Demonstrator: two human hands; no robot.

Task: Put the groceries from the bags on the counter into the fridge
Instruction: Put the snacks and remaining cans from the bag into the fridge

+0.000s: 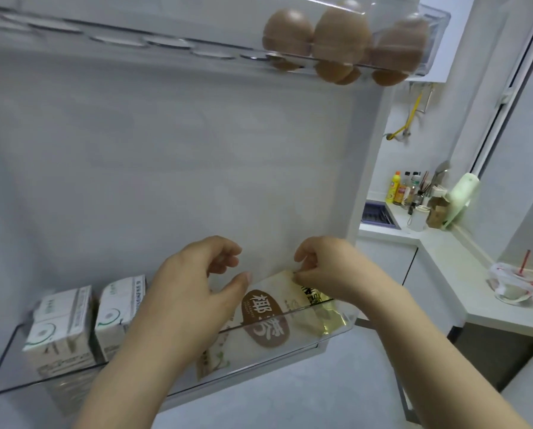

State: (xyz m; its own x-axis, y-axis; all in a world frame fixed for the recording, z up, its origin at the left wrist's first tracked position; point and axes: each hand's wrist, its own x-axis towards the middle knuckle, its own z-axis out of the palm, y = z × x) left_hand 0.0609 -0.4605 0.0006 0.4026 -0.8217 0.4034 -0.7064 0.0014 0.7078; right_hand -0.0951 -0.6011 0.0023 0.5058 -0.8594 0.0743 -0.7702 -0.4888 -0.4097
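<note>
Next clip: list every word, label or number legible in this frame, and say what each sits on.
"椰": on the brown oval of the pale pouch in the door bin; the character below it is crossed by the bin's rim and cannot be read for sure.
Black characters on the gold pouch: partly hidden by the right hand, unreadable.
Print on the white cartons: blurred.
Labels on the counter bottles: too small.

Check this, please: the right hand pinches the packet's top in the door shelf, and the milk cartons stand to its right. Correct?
No: the head view shows the milk cartons left of the packet; the right hand does pinch its top.
</note>
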